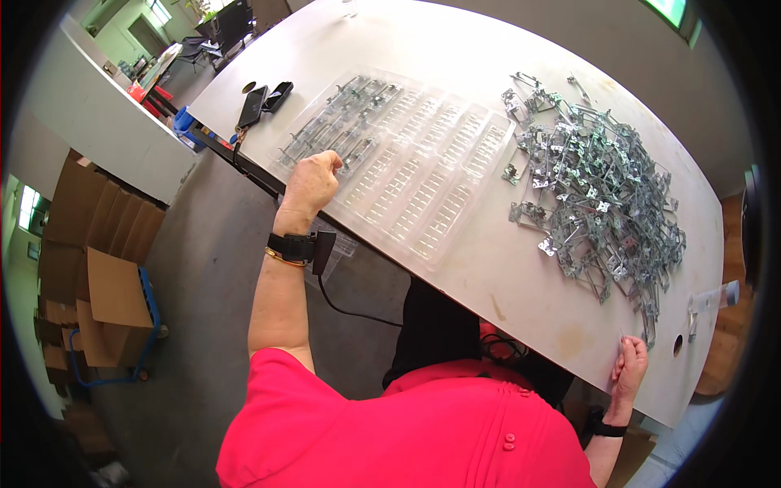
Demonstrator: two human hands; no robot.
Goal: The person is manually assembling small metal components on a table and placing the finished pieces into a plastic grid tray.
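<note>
A clear plastic tray point(422, 248) with rows of slots lies on the white table. Metal bracket-like parts point(358, 106) with thin rods fill its left columns; the columns to the right hold none. My left hand point(311, 185) is closed at the tray's near left edge, beside the lowest parts, and whatever its fingertips grip is hidden. Over the table's near right edge is my right hand point(630, 368), its fingers pinched together. A thin sliver shows at its fingertips, too small to name. Just beyond it spreads a big tangled heap of the same metal parts point(602, 195).
A phone point(251, 107) and a black case point(279, 96) lie at the table's left edge. A clear bottle with a blue cap point(716, 298) lies at the right, near a round hole point(678, 346). Cardboard boxes point(118, 301) stand on a blue trolley point(150, 297) on the floor.
</note>
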